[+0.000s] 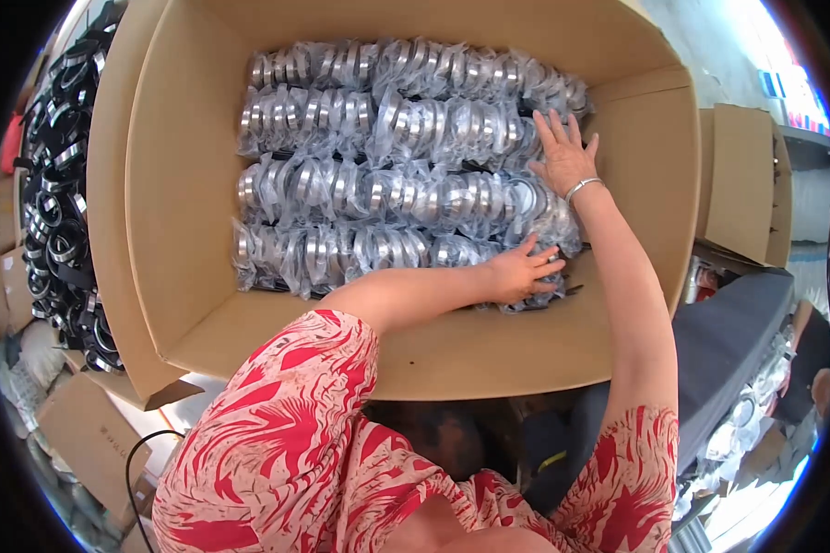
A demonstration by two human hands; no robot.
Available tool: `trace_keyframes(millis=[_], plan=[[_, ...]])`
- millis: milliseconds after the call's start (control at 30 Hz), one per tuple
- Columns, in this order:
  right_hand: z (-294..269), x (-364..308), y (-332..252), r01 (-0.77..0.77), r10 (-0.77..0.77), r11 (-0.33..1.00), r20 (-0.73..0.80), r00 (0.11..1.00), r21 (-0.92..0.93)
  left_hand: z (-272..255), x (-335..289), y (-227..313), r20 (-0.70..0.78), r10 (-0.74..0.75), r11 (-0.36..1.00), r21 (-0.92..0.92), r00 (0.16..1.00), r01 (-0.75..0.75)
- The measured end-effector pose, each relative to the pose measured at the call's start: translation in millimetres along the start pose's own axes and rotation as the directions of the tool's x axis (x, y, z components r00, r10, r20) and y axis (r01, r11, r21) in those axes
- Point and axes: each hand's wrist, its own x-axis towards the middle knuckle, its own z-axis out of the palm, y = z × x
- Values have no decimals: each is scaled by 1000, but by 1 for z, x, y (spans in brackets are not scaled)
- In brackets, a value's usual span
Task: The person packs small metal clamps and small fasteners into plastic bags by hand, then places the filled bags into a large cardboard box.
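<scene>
A large brown cardboard box (189, 157) stands open in front of me. Inside it, round silver metal pieces (397, 194) in clear plastic wrapping stand on edge, packed in several rows; their exact kind I cannot make out. My left hand (524, 274) reaches across the near row and rests on the wrapped pieces at its right end, fingers spread. Farther back, my right hand (565, 161) lies with fingers apart on the right ends of the upper rows, beside the box wall. A silver bracelet (584, 188) circles the right wrist. Neither hand grips anything visible.
Left of the box is a tall heap of black and silver round parts (65, 230). Another cardboard box (742, 184) stands at the right, near a dark grey padded surface (733, 323). Plastic-wrapped pieces (742, 424) lie beyond it. A black cable (136, 461) curves at lower left.
</scene>
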Motion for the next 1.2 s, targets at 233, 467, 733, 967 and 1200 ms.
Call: trace_keyframes(millis=[233, 467, 733, 967, 1200], plan=[[-119, -116, 43, 271, -174, 934, -368, 913, 231, -19, 9, 3, 67, 31, 995, -99, 997, -25], [-159, -286, 16, 349, -87, 828, -515, 853, 439, -98, 15, -24, -205, -120, 981, -176, 971, 84], [-70, -505, 29, -51, 435, 839, -614, 659, 541, -220, 86, 127, -578, -169, 886, -444, 798, -134], [-21, -580, 75, -239, 908, 392, -333, 254, 888, -207, 108, 283, -115, -72, 635, -771, 991, -43], [27, -602, 194, -511, 940, 193, -308, -149, 837, -186, 109, 297, -309, 102, 857, -456, 946, -242]])
